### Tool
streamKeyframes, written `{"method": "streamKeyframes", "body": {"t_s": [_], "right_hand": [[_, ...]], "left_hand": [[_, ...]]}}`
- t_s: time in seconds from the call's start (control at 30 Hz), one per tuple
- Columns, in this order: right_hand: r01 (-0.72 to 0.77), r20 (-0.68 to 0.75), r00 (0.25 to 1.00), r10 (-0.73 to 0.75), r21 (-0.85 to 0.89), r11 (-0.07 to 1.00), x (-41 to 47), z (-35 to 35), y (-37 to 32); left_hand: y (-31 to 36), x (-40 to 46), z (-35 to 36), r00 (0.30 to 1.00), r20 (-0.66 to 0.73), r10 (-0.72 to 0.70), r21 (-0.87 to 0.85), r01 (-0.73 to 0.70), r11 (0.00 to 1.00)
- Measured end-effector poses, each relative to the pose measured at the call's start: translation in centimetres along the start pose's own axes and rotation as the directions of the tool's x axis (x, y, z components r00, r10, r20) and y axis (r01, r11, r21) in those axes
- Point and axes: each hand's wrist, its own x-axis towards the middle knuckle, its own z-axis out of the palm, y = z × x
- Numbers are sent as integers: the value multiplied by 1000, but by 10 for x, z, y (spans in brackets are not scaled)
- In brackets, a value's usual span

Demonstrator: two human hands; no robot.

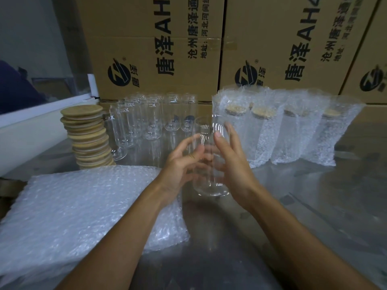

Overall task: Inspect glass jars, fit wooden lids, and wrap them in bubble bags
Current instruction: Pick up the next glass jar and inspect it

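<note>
Place: packing room, my bench.
Evidence: stacked shipping cartons (159,49) at 12 o'clock; bubble bags (83,208) at 9.

Clear, lidless glass jar (210,160) upright between my hands. Bare jars (150,120) behind it; wooden lids (89,139) stacked left; wrapped jars (282,130) right; bubble bags (83,212) piled near left.
</note>
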Motion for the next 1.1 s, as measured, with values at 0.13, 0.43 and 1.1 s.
{"method": "streamKeyframes", "body": {"t_s": [0.13,0.43,1.1], "right_hand": [[-220,64,975,212,190,957,0,0,-6],[-33,-167,986,18,-88,996,5,-1,11],[-244,43,968,248,407,881,4,4,6]], "left_hand": [[0,0,1,997,67,-35,-48,38,998],[-4,2,4,995,-46,89,141,-82,987],[8,1,28,963,-149,226,3,-228,974]]}}
